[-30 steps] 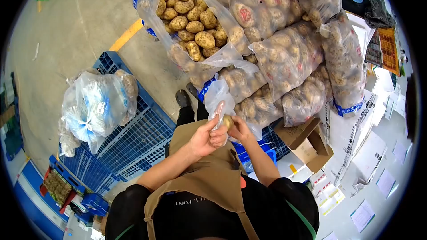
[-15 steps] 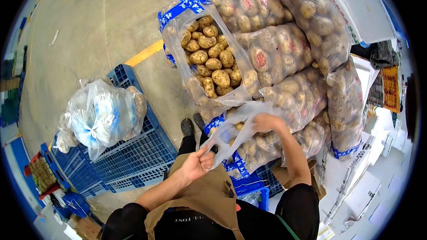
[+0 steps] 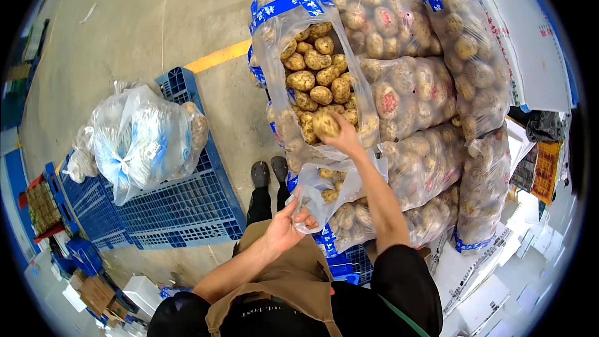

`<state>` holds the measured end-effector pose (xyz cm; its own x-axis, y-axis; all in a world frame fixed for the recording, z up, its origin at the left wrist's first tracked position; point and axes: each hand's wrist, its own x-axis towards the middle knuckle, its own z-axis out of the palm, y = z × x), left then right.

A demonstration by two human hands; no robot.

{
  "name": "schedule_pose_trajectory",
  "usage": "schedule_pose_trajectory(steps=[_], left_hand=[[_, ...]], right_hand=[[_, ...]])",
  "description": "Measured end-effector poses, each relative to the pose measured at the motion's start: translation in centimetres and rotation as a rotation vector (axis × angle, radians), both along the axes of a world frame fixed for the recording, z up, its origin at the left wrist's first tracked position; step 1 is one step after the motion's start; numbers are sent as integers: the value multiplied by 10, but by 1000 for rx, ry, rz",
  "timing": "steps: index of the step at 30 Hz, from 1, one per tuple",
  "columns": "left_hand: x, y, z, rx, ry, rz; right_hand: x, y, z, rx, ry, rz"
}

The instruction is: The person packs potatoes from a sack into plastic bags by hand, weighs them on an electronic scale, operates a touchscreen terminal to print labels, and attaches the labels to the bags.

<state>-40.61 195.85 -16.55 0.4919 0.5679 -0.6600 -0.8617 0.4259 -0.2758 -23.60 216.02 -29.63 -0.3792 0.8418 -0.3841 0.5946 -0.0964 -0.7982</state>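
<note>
My left hand (image 3: 287, 226) is closed on the rim of a thin clear plastic bag (image 3: 309, 196), held in front of my apron. Potatoes (image 3: 329, 195) show at the bag's mouth; whether they lie inside it or behind it I cannot tell. My right hand (image 3: 342, 136) grips one potato (image 3: 326, 125) over the near end of a big sack (image 3: 274, 43). That sack, bound with blue patterned tape, is cut open on top. Many loose, dirt-specked potatoes (image 3: 321, 95) fill its opening.
Closed potato sacks (image 3: 415, 87) are stacked to the right, beside white boxes (image 3: 530, 43). On the left, a blue plastic pallet (image 3: 181, 209) carries a tied bundle of clear bags (image 3: 134, 143). A yellow line (image 3: 218, 56) crosses the concrete floor.
My right hand has left the plastic bag's edge, moved forward to the open sack and taken hold of a potato. My left hand still grips the bag.
</note>
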Motion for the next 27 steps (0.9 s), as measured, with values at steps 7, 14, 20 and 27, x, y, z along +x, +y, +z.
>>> schedule_pose_trajectory(steps=[7,14,20,27], left_hand=[[2,0,-10,15,-157,58],[10,-12,-6,23,-101,-43],[6,-19,-13,28,-112,28],[4,-12,-20,32,-171,75]], right_hand=[[59,-69,53,-300,-41,690],[-29,37,-21,666,-355,108],[-42,69,-81,595,-635,256],[22,-6,44,-38,172,362]])
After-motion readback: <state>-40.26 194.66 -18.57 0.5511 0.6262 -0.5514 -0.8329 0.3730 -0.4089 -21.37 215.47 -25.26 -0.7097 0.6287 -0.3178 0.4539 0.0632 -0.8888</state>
